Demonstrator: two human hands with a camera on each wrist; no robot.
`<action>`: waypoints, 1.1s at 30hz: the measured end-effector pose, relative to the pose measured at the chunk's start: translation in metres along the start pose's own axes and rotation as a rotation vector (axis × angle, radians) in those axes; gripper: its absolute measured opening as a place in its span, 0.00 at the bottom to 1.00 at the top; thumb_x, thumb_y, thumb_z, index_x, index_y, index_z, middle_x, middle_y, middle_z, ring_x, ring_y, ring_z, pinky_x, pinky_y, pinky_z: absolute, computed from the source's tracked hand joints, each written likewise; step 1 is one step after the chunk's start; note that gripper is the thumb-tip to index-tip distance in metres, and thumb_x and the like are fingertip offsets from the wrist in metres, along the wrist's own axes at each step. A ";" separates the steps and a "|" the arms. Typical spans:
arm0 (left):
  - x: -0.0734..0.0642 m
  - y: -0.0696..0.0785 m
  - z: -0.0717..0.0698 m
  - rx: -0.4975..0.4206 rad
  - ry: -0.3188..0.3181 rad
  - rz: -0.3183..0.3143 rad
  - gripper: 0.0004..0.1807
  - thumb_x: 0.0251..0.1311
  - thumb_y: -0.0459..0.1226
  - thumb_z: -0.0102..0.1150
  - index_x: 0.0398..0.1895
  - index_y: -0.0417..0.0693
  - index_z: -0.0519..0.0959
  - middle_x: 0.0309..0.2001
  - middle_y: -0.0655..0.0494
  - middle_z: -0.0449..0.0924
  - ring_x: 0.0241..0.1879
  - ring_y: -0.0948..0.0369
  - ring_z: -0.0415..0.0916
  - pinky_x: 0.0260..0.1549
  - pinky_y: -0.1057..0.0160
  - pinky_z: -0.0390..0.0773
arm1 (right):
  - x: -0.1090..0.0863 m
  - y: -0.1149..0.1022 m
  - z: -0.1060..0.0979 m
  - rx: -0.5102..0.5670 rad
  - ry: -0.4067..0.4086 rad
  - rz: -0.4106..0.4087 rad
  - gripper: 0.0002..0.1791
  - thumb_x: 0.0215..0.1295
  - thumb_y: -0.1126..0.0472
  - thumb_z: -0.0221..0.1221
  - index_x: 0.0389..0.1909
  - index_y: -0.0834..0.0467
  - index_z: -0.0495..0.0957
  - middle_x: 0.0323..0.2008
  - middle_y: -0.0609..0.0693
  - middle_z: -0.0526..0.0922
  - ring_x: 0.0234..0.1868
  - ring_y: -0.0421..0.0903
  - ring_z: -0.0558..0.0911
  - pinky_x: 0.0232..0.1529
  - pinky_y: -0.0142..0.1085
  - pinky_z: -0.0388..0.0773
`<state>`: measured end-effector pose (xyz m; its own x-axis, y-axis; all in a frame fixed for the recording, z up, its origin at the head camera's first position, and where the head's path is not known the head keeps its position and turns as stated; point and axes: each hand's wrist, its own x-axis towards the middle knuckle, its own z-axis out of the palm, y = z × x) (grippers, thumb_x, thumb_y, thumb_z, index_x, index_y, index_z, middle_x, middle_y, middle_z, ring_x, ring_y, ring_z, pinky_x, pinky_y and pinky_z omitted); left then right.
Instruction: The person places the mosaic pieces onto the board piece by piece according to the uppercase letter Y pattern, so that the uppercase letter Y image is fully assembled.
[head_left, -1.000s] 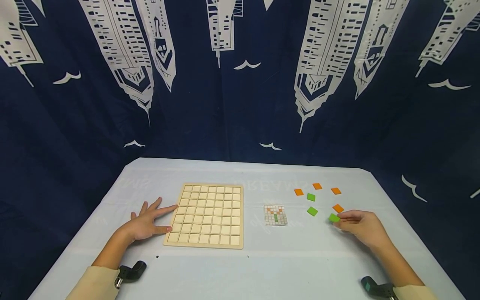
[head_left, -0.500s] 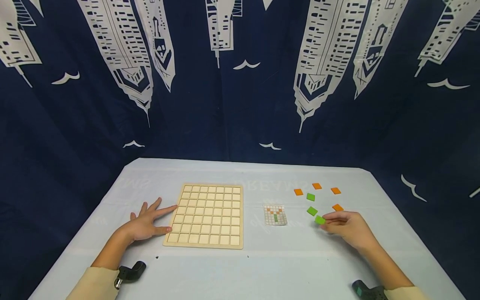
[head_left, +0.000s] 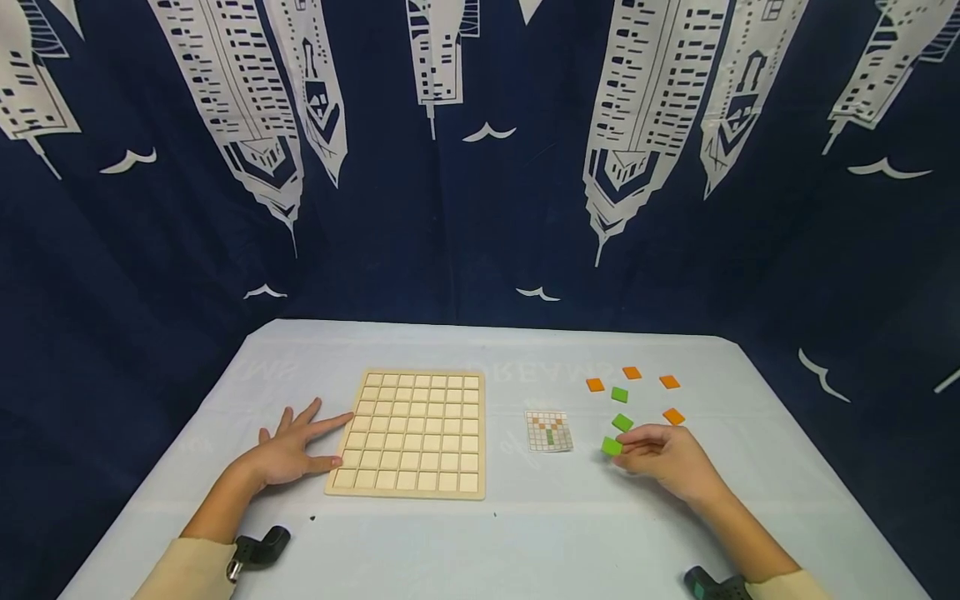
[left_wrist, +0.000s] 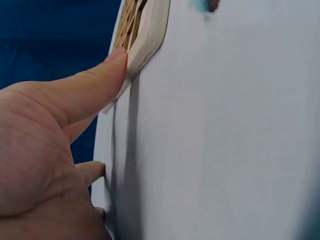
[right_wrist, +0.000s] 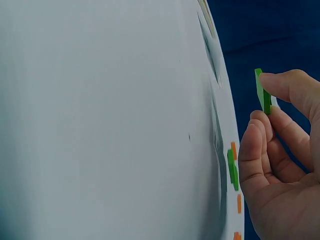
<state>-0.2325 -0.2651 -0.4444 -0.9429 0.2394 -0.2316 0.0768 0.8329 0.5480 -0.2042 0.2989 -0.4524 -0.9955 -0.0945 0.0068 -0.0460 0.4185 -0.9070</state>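
Note:
A square green tile (head_left: 611, 447) is pinched between the thumb and fingers of my right hand (head_left: 671, 462), raised off the table. The right wrist view shows this green tile (right_wrist: 263, 92) edge-on at the fingertips. On the left, a wooden grid board (head_left: 408, 433) lies flat, its square cells holding no coloured tiles. My left hand (head_left: 281, 454) has its fingers spread, with thumb and index finger touching the board's left edge. In the left wrist view the thumb of my left hand (left_wrist: 65, 105) presses against the rim of the board (left_wrist: 150, 42).
A small printed pattern card (head_left: 549, 431) lies right of the board. Beyond the right hand are two loose green tiles, one a green tile (head_left: 619, 394), and several orange tiles, among them an orange tile (head_left: 673, 416). A dark blue curtain (head_left: 450, 208) hangs behind the white table (head_left: 420, 542).
My right hand has carried the green tile leftward, from near the orange tile toward the pattern card. The left hand stays at the board's edge.

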 end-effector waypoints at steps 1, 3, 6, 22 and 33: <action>0.000 0.000 0.000 0.002 0.000 0.001 0.46 0.55 0.57 0.71 0.77 0.59 0.67 0.81 0.29 0.35 0.75 0.21 0.21 0.60 0.14 0.23 | 0.000 -0.001 0.002 0.014 -0.011 -0.002 0.23 0.53 0.67 0.75 0.48 0.72 0.83 0.36 0.60 0.89 0.33 0.38 0.88 0.35 0.34 0.87; 0.000 -0.001 0.000 0.003 -0.001 0.002 0.46 0.55 0.57 0.71 0.77 0.60 0.67 0.81 0.29 0.34 0.75 0.21 0.20 0.60 0.14 0.23 | 0.000 -0.002 0.006 0.029 -0.030 -0.009 0.23 0.53 0.67 0.75 0.48 0.72 0.83 0.36 0.61 0.89 0.33 0.39 0.87 0.35 0.34 0.87; 0.000 -0.002 0.001 0.003 -0.001 0.001 0.45 0.55 0.58 0.71 0.77 0.61 0.67 0.81 0.29 0.34 0.75 0.21 0.20 0.60 0.14 0.23 | 0.001 -0.004 0.012 0.024 -0.053 -0.020 0.23 0.53 0.66 0.76 0.48 0.72 0.83 0.37 0.60 0.89 0.34 0.39 0.87 0.36 0.33 0.87; -0.001 -0.001 0.001 0.008 0.009 0.013 0.46 0.55 0.58 0.71 0.76 0.59 0.67 0.81 0.28 0.35 0.75 0.20 0.21 0.59 0.13 0.24 | 0.009 -0.021 0.043 0.058 -0.152 -0.045 0.20 0.53 0.66 0.75 0.46 0.70 0.85 0.36 0.61 0.89 0.35 0.43 0.88 0.36 0.33 0.87; -0.001 -0.002 0.000 0.005 0.002 0.016 0.46 0.55 0.58 0.71 0.76 0.59 0.67 0.80 0.28 0.35 0.75 0.21 0.21 0.59 0.14 0.24 | 0.013 -0.027 0.061 0.064 -0.192 -0.064 0.18 0.54 0.66 0.75 0.45 0.68 0.85 0.36 0.60 0.89 0.35 0.44 0.87 0.36 0.32 0.86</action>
<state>-0.2313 -0.2667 -0.4454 -0.9422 0.2515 -0.2212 0.0934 0.8314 0.5478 -0.2111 0.2313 -0.4532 -0.9565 -0.2915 -0.0098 -0.0967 0.3488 -0.9322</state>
